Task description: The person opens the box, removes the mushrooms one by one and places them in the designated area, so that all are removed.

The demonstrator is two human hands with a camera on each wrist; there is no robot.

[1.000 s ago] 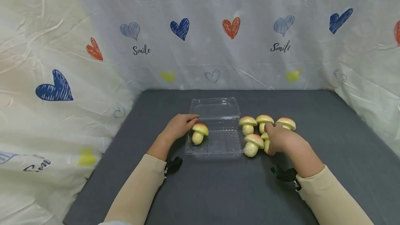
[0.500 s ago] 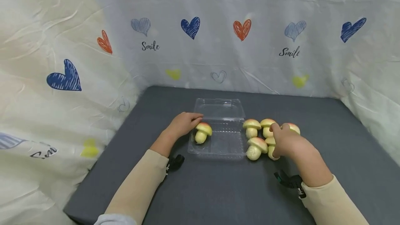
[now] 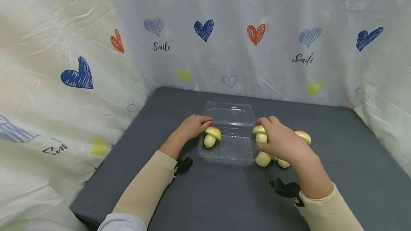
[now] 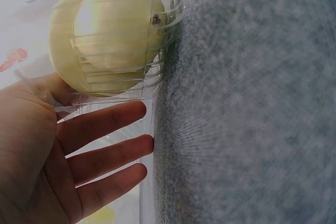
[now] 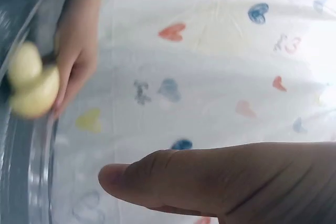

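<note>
My left hand (image 3: 192, 127) holds the left rim of a clear plastic clamshell box (image 3: 236, 149), its lid (image 3: 229, 112) laid back. In the left wrist view, several fingers (image 4: 110, 156) extend straight outside the plastic. One yellow toy mushroom (image 3: 212, 136) with a reddish cap top sits inside the box, beside that hand. Right of the box, my right hand (image 3: 282, 139) has its thumb and fingers either side of another toy mushroom (image 3: 260, 138). The right wrist view shows the thumb (image 5: 173, 177) stretched out, no mushroom against it; the other fingers are out of that frame.
More toy mushrooms lie partly hidden under and around the right hand, including one stem (image 3: 263, 159) in front and one mushroom (image 3: 303, 137) further right. A dark grey tabletop (image 3: 218, 195) carries everything. White curtain (image 3: 231, 56) with printed hearts surrounds its back and sides.
My right hand has shifted left across the mushrooms to the one nearest the box. The left hand stays at the rim. The head view has turned slightly.
</note>
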